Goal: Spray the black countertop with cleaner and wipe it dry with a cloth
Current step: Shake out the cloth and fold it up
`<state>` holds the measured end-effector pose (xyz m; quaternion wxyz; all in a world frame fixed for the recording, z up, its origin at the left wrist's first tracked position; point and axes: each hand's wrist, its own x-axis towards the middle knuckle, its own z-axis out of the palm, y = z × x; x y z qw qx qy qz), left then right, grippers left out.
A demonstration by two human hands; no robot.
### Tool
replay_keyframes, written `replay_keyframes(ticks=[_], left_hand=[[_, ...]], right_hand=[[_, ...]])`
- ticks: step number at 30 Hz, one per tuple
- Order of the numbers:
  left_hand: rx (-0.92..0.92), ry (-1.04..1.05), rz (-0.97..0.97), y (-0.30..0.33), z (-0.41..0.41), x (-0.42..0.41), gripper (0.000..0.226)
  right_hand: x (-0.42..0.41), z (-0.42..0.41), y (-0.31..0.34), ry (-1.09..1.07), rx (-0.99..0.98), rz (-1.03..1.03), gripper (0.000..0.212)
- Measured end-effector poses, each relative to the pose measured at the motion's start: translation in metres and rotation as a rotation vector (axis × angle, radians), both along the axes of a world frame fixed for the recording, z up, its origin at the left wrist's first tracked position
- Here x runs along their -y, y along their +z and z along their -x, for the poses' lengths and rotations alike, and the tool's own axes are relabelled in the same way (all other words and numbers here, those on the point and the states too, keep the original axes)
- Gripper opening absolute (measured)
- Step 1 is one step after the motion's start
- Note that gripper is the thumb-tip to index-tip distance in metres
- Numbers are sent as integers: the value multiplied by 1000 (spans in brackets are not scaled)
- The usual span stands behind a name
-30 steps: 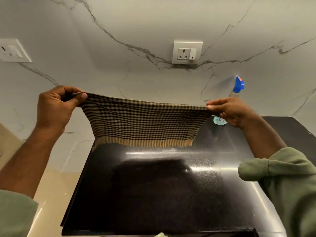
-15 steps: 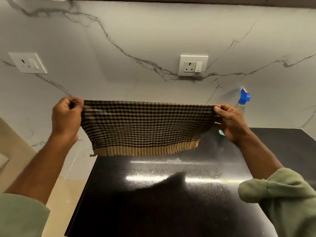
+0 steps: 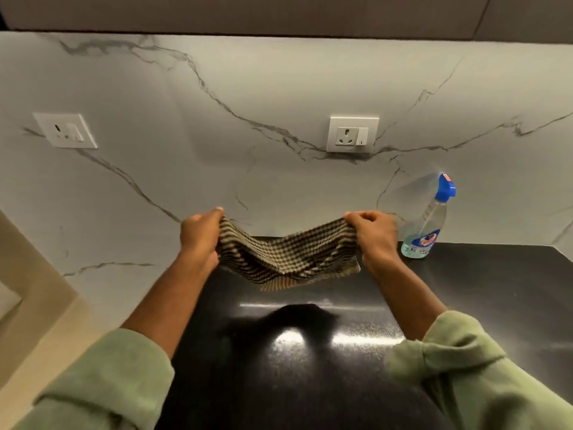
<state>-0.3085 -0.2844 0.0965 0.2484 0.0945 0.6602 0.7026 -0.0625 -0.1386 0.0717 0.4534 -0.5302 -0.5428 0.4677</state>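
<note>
Nearest the camera, two green sleeves (image 3: 102,380) are pushed up the forearms, which reach forward over the black countertop (image 3: 483,293). Its glossy surface shows bright glare patches and a dark shadow just in front of the cloth (image 3: 288,259).

The cloth itself, checked in dark and tan, hangs in the air above the countertop (not touching it, as far as can be seen), sagging in the middle with a striped tan border along its lower edge. The left hand (image 3: 200,237) has its fingers curled tight around the cloth's left end, and the right hand (image 3: 373,237) is closed in the same way on the cloth's right end.

Right of the cloth, just beyond the right hand, a clear spray bottle (image 3: 424,226) with a blue nozzle stands upright on the countertop against the wall (image 3: 279,88).

Behind the cloth rises that white marble-veined wall. A socket (image 3: 353,135) sits above the cloth and a little right; a second switch plate (image 3: 65,130) is far off to the cloth's upper left.
</note>
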Motion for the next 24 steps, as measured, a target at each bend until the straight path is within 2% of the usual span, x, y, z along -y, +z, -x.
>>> replay_keyframes(ticks=[3, 6, 10, 13, 16, 19, 24], left_hand=[[-84, -99, 18, -4, -37, -9, 14], [-252, -240, 62, -11, -76, -9, 14], [-190, -316, 3, -14, -89, 3, 14], [-266, -370, -25, -13, -81, 14, 9], [-389, -463, -31, -14, -74, 26, 16], [-508, -489, -17, -13, -68, 33, 17], [-555, -464, -54, -6, -70, 39, 14]], right_hand=[[39, 25, 9, 112, 1, -53, 14], [77, 50, 14, 262, -46, -76, 10], [98, 56, 18, 342, -156, -7, 11], [108, 47, 21, 463, -124, -33, 26], [107, 37, 20, 578, -123, -61, 40], [102, 33, 17, 587, -169, -49, 32], [99, 32, 8, 601, -220, -83, 30]])
